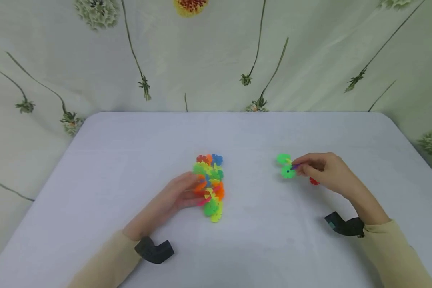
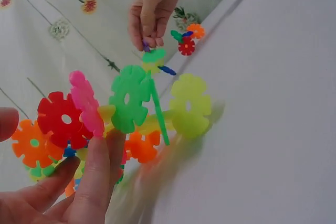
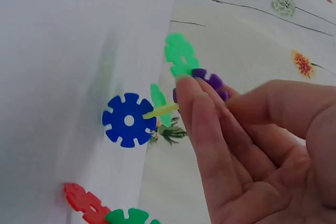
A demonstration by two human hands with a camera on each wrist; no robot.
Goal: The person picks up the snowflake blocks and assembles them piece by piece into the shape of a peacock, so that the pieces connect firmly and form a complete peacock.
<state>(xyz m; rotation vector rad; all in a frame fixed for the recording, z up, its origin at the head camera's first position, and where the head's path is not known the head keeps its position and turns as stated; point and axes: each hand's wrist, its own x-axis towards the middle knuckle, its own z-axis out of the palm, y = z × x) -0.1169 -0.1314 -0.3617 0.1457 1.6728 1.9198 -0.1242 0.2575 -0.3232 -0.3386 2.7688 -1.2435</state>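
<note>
Head view: left hand (image 1: 181,194) lies on the white worktop (image 1: 129,160), fingers laid against the left flank of the big cluster of snowflake discs (image 1: 209,186) near the worktop's centre. From here I can't tell if it grips or only touches. Right hand (image 1: 322,170) sits well apart to the right, fingertips pinching a small assembly (image 1: 286,166) of green discs with a purple piece; a red disc (image 1: 313,181) peeks from under that hand. Dark wrist-mounted devices show on both forearms, beige sleeves behind them.

Left wrist view adds detail on the grip: fingers (image 2: 97,174) rise against the cluster, tips touching a pink disc (image 2: 86,103) and a green disc (image 2: 128,98), thumb tip at the left edge beside an orange disc (image 2: 31,145). So the hand steadies the cluster with fairly straight fingers, not wrapped round it. Red (image 2: 60,121) and yellow-green (image 2: 189,106) discs also show, plus the right hand in the distance and a separate little group by it, red disc (image 2: 186,46) and orange disc (image 2: 196,30) included.

Right wrist view shows what the head view hides: a purple disc (image 3: 210,82) pinched between thumb and fingertips (image 3: 197,103), a green disc (image 3: 180,55) above it, and a blue disc (image 3: 128,120) joined by a thin yellow-green piece. A red and a green disc lie at the bottom edge.
</note>
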